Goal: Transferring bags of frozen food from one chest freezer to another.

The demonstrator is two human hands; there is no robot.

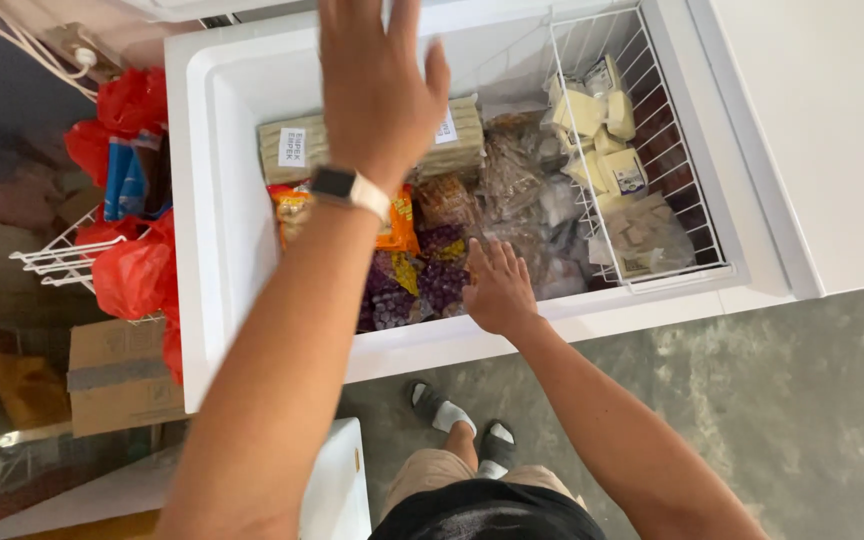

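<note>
I look down into an open white chest freezer [202,260] packed with bagged frozen food. My left hand [377,80], a watch on its wrist, is raised flat and open over the freezer's back part, above beige vacuum packs [292,148]; it holds nothing. My right hand [497,290] reaches down with fingers spread onto clear bags of dark frozen food [522,190], next to a purple patterned bag [407,290]. An orange packet [397,225] lies under my left forearm.
A white wire basket [697,210] hangs in the freezer's right end with pale yellow blocks [592,120] and a clear bag. Red plastic bags [132,270] on a wire rack and a cardboard box [117,375] stand at the left. A white appliance [832,130] adjoins on the right.
</note>
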